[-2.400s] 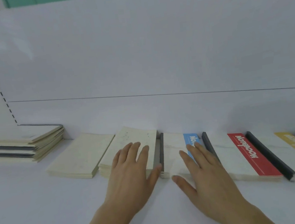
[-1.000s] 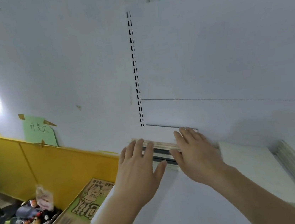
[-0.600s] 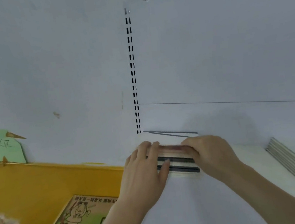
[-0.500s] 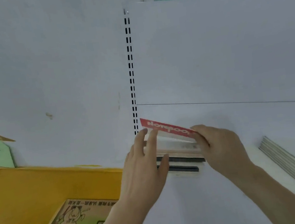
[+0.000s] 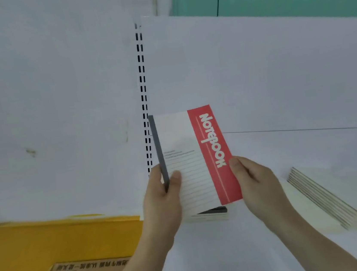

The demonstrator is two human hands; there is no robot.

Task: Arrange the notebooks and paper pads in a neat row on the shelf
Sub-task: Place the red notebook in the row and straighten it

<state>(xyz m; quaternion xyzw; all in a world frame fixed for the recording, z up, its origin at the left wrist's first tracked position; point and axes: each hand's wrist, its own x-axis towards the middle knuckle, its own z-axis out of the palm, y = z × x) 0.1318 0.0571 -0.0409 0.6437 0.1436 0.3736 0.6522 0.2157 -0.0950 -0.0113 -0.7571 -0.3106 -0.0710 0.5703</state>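
Pinching the red-banded notebook [image 5: 194,156] upright above the stack [image 5: 207,216], left hand [image 5: 162,205] fingers clasp its dark spine, right hand [image 5: 256,184] fingers curl round its red edge.

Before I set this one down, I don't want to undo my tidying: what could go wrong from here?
The red-banded notebook is held only at its lower edges, left hand at the dark spine, right hand at the red band, so it could slip or flop. It hangs right above the remaining stack, which a careless move might knock askew. The fanned pads on the right could get bumped when placing it.
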